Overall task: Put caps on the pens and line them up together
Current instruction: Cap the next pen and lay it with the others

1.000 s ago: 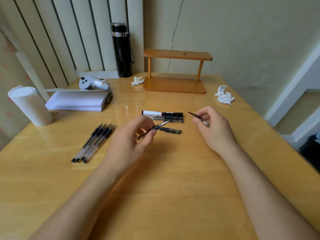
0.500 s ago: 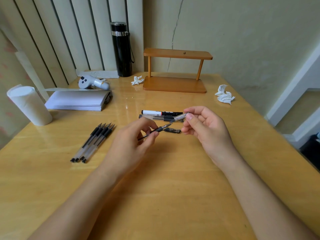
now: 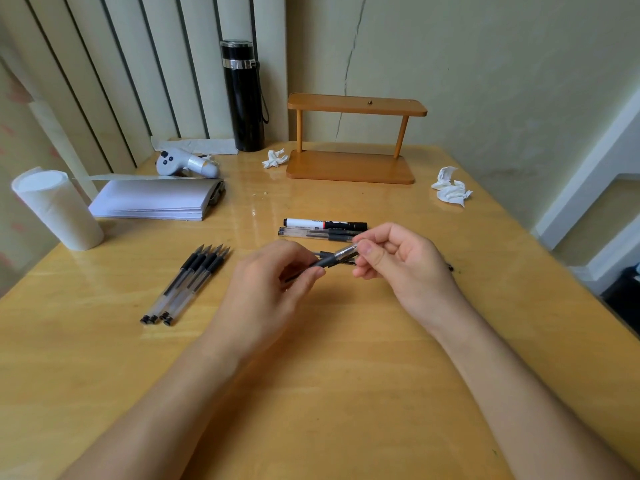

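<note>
My left hand (image 3: 273, 289) pinches a black-gripped gel pen (image 3: 325, 262) by its barrel, tip pointing right. My right hand (image 3: 398, 261) holds a clear cap (image 3: 346, 251) that sits over the pen's tip. Beneath the hands another loose cap lies on the table, mostly hidden. Behind them a capped white-and-black marker (image 3: 325, 224) and a capped clear pen (image 3: 317, 233) lie side by side. To the left, several uncapped pens (image 3: 187, 284) lie bunched together, tips pointing away.
On the wooden table (image 3: 346, 393) stand a paper roll (image 3: 57, 209), a stack of paper (image 3: 156, 200), a white controller (image 3: 185, 162), a black flask (image 3: 244, 97) and a small wooden shelf (image 3: 353, 140). Crumpled tissues (image 3: 450, 187) lie at the right.
My right hand has brought the clear cap from the right to the pen's tip and slid it on. The left hand stays holding the pen.
</note>
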